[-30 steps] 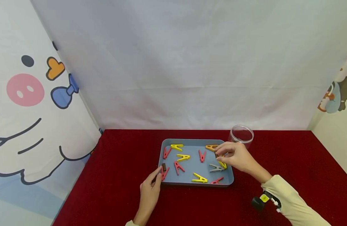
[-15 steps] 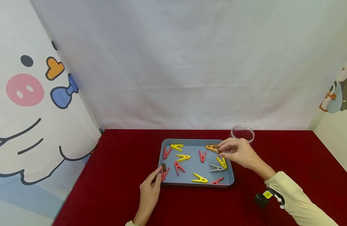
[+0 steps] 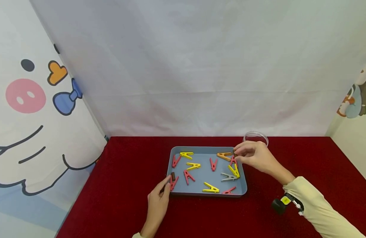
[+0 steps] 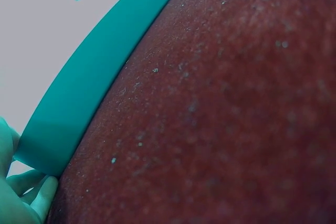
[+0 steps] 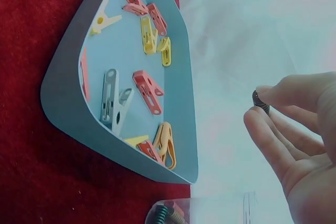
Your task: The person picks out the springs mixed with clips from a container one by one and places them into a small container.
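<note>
My right hand (image 3: 257, 158) pinches a small dark coil spring (image 5: 261, 103) between thumb and fingertips, raised above the far right corner of the blue-grey tray (image 3: 205, 191). At the tray's near left corner my left hand (image 3: 158, 200) grips the edge, its fingers (image 4: 44, 195) around the corner in the left wrist view. Red, yellow, grey and orange plastic clips lie spread in the tray. Among them are a grey clip (image 3: 228, 177), an orange clip (image 3: 223, 156) and a red clip (image 3: 213, 164). Another spring (image 3: 173, 176) lies near my left fingertips.
A clear round jar (image 3: 266, 140) stands behind the tray's right end, partly hidden by my right hand. Several springs (image 5: 170, 213) show inside it in the right wrist view. Red cloth (image 3: 126, 165) covers the table, and a white curtain (image 3: 200, 82) hangs behind.
My right hand has lifted and moved back and right with the spring, toward the jar. A red clip formerly behind its fingers now shows. The left hand has stayed still.
</note>
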`<state>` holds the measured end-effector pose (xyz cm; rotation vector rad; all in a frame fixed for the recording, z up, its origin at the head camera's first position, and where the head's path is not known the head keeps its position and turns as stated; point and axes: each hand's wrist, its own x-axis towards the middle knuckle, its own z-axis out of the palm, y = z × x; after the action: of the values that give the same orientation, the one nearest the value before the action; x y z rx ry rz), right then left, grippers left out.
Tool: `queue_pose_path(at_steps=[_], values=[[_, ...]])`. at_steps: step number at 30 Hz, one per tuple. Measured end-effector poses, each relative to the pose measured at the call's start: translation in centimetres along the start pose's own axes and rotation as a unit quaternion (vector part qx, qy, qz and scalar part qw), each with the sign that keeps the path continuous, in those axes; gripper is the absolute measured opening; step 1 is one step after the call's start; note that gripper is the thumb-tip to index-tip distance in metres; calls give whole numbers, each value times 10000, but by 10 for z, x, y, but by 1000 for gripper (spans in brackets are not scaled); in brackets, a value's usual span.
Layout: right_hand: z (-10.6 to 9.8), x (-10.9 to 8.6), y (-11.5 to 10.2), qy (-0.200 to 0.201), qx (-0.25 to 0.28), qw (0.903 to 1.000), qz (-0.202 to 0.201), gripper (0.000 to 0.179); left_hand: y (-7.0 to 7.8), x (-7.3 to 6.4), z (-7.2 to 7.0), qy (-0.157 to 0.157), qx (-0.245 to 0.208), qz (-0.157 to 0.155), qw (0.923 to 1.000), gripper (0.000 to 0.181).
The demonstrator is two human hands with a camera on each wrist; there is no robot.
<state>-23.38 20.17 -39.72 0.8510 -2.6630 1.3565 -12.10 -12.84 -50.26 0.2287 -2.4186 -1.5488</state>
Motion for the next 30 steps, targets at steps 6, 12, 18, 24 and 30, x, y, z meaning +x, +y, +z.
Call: queue_pose_path(at_steps=[6,12,18,24,30], values=[[-7,3,2,93,-118,9998,-100,14,1,1,1,28,-30,52,10000,30],[-13,6,3,125,27,9999,32,16,1,2,1,77,43,16,10000,29],[-17,8,7,136,-300,9994,38,17,-1,2,0,131,-23,-17,9999,29],[-24,7,10,159,-298,9993,165,18,0,1,1,93,-4,3,10000,29],[-32,8,11,242,-556,9979,214,16,0,0,3,76,-110,-108,9999,29]])
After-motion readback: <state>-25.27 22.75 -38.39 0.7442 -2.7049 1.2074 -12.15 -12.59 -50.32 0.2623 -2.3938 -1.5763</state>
